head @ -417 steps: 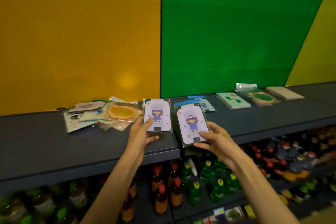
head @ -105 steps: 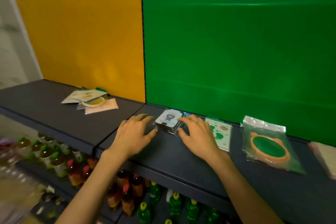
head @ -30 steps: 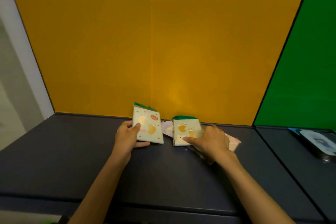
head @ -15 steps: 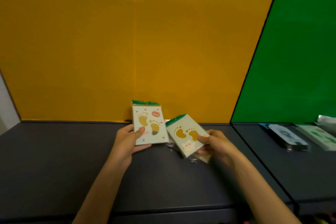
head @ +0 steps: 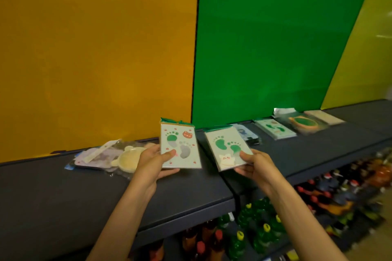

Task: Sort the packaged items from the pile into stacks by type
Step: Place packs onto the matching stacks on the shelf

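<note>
1. head view, centre of the frame: the left hand (head: 152, 162) holds a pale green footprint pack (head: 179, 147) upright above the shelf (head: 63, 193); its grip is clamped on the pack, thumb across the lower front face, fingers curled behind.
2. that pack shows green and grey footprints, a small red animal face at its upper right and a green header strip on top.
3. just right of it, the right hand (head: 255, 166) holds a second footprint pack (head: 228, 150), tilted a little to the left; this grip is also clamped, thumb on the lower right front, fingers under the bottom edge. it carries two green footprints and a small white animal figure near the bottom.
4. the two packs are near each other but apart.
5. left of centre, behind the left hand, the pile (head: 106, 158) of mixed packets lies on the shelf, with a cream bear-shaped item (head: 129, 159) on its right side.
6. right of centre, along the back of the shelf against the green wall (head: 275, 38), sorted stacks lie in a row: a white and blue pack (head: 247, 134), a green footprint stack (head: 274, 129), a green and orange round item in clear wrap (head: 303, 123), and a beige pack (head: 325, 117).
7. lower right: bottles (head: 261, 231) stand on the lower shelves, blurred.
</note>
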The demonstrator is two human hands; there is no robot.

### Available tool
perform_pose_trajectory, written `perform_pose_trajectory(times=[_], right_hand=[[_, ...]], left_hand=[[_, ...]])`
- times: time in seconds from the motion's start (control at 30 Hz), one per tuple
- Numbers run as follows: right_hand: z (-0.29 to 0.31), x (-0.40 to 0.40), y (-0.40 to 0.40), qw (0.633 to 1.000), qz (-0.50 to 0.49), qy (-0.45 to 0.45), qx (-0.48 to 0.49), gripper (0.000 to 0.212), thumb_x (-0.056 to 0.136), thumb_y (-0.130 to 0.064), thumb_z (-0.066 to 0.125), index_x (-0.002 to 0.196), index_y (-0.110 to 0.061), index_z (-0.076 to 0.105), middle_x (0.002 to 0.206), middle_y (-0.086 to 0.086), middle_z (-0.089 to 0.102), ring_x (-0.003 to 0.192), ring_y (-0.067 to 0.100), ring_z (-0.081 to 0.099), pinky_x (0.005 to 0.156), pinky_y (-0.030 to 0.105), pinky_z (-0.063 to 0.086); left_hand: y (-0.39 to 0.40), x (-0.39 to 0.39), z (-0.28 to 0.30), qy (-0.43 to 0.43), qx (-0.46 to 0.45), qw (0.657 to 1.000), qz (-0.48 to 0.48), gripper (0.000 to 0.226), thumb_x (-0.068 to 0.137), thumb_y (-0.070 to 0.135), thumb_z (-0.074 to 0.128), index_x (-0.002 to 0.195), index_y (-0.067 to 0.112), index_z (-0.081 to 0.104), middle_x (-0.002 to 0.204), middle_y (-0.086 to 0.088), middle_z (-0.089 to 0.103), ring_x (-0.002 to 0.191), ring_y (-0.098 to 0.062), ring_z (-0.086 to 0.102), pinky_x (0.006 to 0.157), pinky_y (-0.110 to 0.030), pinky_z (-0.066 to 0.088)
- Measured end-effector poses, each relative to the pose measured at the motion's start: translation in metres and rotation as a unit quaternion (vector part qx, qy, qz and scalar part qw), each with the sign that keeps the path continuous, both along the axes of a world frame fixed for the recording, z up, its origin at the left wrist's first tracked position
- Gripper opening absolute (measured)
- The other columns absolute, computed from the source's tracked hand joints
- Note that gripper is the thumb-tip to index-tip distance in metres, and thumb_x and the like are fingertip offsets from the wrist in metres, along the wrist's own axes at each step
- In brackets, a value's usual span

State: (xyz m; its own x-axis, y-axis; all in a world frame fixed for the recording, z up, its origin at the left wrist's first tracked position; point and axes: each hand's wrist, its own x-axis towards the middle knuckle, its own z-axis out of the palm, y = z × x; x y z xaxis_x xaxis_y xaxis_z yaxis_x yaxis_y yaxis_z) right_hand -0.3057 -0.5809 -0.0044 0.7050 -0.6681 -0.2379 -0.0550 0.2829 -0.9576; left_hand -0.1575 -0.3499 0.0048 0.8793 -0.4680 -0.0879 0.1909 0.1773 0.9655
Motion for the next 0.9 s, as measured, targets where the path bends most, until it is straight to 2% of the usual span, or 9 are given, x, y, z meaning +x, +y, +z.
perform_pose_trajectory(times=[0.17, 0.33, 0.5, 0.63, 0.8, 0.9], right_hand=[[-0.003, -0.074, -0.068, 1.000, -0.013, -0.007, -0.020, 0.021, 0.097, -0.012, 0.058, 0.117, -0.006, 0.062, 0.089, 0.011, 0.076, 0.073, 0.023, 0.072, 0.062, 0.031, 0.058], [-0.003, -0.144, -0.132, 0.998, -0.002, -0.007, -0.059, 0.017, 0.101, -0.018, 0.054, 0.114, -0.009, 0.062, 0.089, 0.011, 0.077, 0.070, 0.021, 0.073, 0.055, 0.026, 0.055], [-0.009, -0.195, -0.188, 0.999, -0.005, -0.030, -0.035, 0.021, 0.104, -0.018, 0.049, 0.116, -0.009, 0.062, 0.089, 0.013, 0.077, 0.068, 0.022, 0.074, 0.054, 0.026, 0.057], [-0.013, -0.216, -0.226, 0.998, 0.011, -0.046, -0.032, 0.020, 0.101, -0.013, 0.053, 0.115, -0.004, 0.063, 0.093, 0.016, 0.076, 0.071, 0.023, 0.075, 0.055, 0.024, 0.057], [-0.021, -0.210, -0.273, 0.998, -0.003, -0.054, -0.032, 0.020, 0.098, -0.008, 0.056, 0.117, 0.000, 0.059, 0.098, 0.012, 0.075, 0.075, 0.021, 0.074, 0.057, 0.024, 0.057], [-0.025, -0.195, -0.297, 0.998, 0.007, -0.051, -0.037, 0.018, 0.099, -0.007, 0.055, 0.115, -0.001, 0.059, 0.092, 0.009, 0.077, 0.072, 0.018, 0.074, 0.057, 0.023, 0.057]], left_hand=[[-0.080, -0.061, -0.003, -0.009, 0.014, 1.000, -0.024, 0.032, 0.090, 0.006, 0.068, 0.121, 0.007, 0.063, 0.105, -0.009, 0.075, 0.092, -0.021, 0.071, 0.062, -0.032, 0.062], [-0.155, -0.118, -0.005, -0.005, 0.012, 1.000, -0.022, 0.028, 0.094, 0.009, 0.062, 0.121, 0.007, 0.063, 0.106, -0.010, 0.074, 0.091, -0.020, 0.071, 0.061, -0.032, 0.061], [-0.217, -0.157, -0.002, -0.004, 0.009, 1.000, -0.017, 0.023, 0.099, 0.009, 0.054, 0.122, 0.008, 0.060, 0.113, -0.010, 0.070, 0.095, -0.022, 0.069, 0.062, -0.031, 0.062], [-0.261, -0.170, 0.000, -0.031, 0.010, 0.999, 0.026, 0.028, 0.103, 0.007, 0.046, 0.130, 0.008, 0.052, 0.116, -0.009, 0.065, 0.092, -0.018, 0.065, 0.056, -0.025, 0.060], [-0.305, -0.161, -0.001, -0.054, 0.002, 0.997, 0.061, 0.030, 0.102, 0.008, 0.048, 0.132, 0.010, 0.053, 0.121, -0.008, 0.066, 0.094, -0.016, 0.066, 0.057, -0.024, 0.058], [-0.326, -0.149, -0.004, -0.055, -0.001, 0.996, 0.070, 0.023, 0.101, 0.008, 0.051, 0.123, 0.012, 0.055, 0.120, -0.008, 0.065, 0.094, -0.017, 0.065, 0.056, -0.023, 0.059]])
